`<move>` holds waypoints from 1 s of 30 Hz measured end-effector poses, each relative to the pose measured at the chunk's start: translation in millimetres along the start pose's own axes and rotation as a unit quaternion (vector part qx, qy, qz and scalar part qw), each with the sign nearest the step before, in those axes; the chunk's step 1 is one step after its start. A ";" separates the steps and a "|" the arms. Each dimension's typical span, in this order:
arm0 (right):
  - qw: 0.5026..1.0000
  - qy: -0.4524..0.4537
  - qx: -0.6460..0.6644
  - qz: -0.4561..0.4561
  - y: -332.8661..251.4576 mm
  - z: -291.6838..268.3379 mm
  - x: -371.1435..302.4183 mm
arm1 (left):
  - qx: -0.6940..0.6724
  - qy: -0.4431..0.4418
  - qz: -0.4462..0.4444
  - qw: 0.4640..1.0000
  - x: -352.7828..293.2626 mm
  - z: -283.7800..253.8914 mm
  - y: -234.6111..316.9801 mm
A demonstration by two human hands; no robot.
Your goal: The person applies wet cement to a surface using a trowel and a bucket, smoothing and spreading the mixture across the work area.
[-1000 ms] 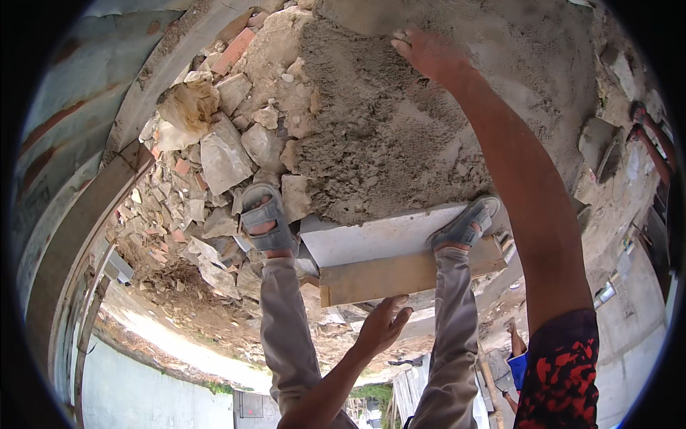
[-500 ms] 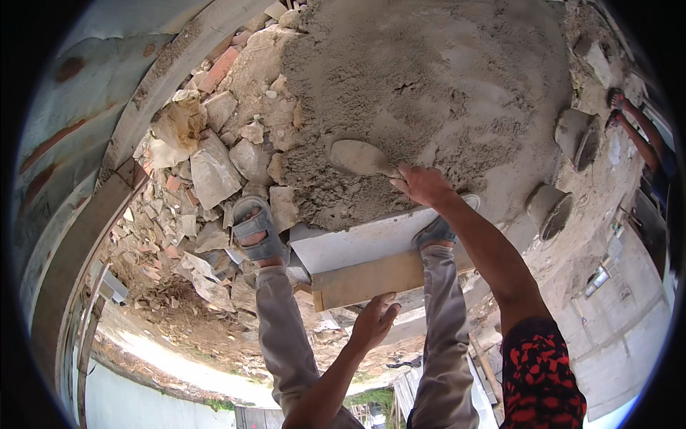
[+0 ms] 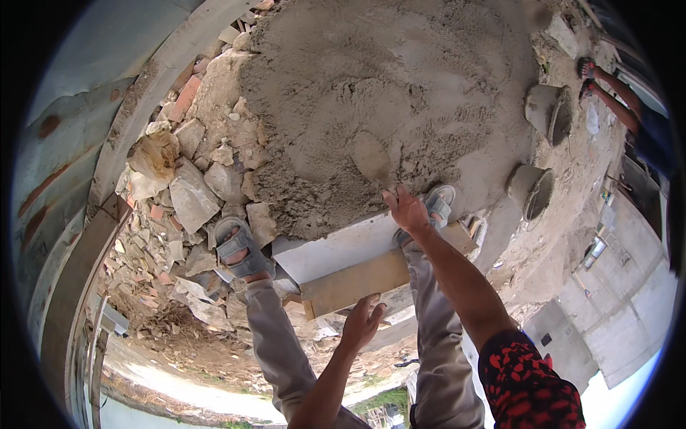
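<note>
My right hand (image 3: 409,211) is closed around the handle of a trowel, just beyond the white board by my feet. The rounded trowel blade (image 3: 371,155) lies on the wet grey mortar (image 3: 436,79) and is coated in it, so its outline blends in. Nearer to me, my left hand (image 3: 363,322) hangs in front of the wooden plank, holding nothing, its fingers apart. The white board (image 3: 336,247) and the wooden plank (image 3: 357,283) border the near edge of the mortar.
Broken stones (image 3: 193,194) and brick pieces fill the left side, beside a long beam (image 3: 71,286). Two mortar-caked buckets (image 3: 549,113) lie tipped at the right. Another person's legs (image 3: 618,96) show at the far right. My sandalled feet (image 3: 239,247) straddle the plank.
The trowel blade has swung from pointing left to pointing away from me, and my right hand has come slightly nearer. The whole view has shifted a little left. My left hand stays low.
</note>
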State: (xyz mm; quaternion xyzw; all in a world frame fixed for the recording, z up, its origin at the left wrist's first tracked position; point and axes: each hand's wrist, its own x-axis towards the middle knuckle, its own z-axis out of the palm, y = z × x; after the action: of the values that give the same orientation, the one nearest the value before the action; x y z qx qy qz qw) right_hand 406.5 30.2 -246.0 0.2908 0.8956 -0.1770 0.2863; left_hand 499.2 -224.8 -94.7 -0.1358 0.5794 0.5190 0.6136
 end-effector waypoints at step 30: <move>0.983 -0.126 0.092 -0.093 48.1 -1.5 -113.7 | 0.180 -0.059 -0.001 0.982 10.2 30.4 11.8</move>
State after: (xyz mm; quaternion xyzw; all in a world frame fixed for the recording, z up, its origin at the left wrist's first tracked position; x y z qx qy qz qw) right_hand 511.6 20.1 -182.1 0.2070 0.8554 -0.3195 0.3512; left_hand 505.0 -191.6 -89.4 0.0075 0.6257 0.4126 0.6620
